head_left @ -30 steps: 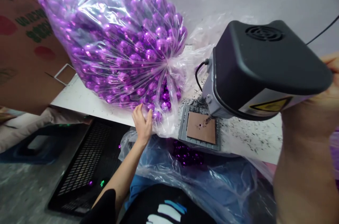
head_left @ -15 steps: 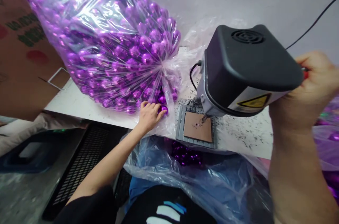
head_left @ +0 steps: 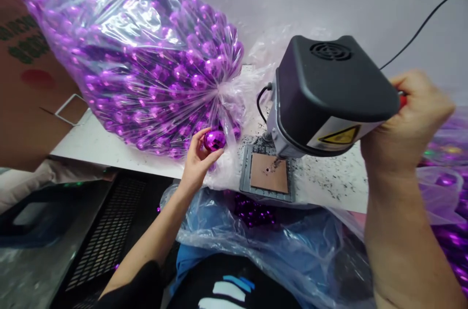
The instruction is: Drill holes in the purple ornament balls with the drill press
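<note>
My left hand [head_left: 198, 160] pinches a shiny purple faceted ball ornament [head_left: 215, 140] between thumb and fingers, at the mouth of a clear plastic bag [head_left: 146, 55] packed with similar purple balls. At the right, my right hand [head_left: 420, 104] is wrapped round the red handle [head_left: 402, 101] of a black bench machine [head_left: 336, 80] that bears a yellow warning label. Most of the handle is hidden by the fingers. Below the machine's head, a brown square plate [head_left: 269, 173] with a small dark hole lies on a grey base [head_left: 245, 180].
Dark shavings [head_left: 336, 175] litter the white bench [head_left: 354, 189]. A cardboard box [head_left: 27, 109] stands at the left. Clear plastic sheeting [head_left: 292, 245] hangs over my lap, with purple balls [head_left: 254, 211] under it. Another person's sleeve [head_left: 25, 184] shows at the lower left, near a black crate [head_left: 106, 231].
My left hand has turned and lifted a purple ball out at the bag's mouth. My right hand stays on the handle. The whole view has shifted slightly.
</note>
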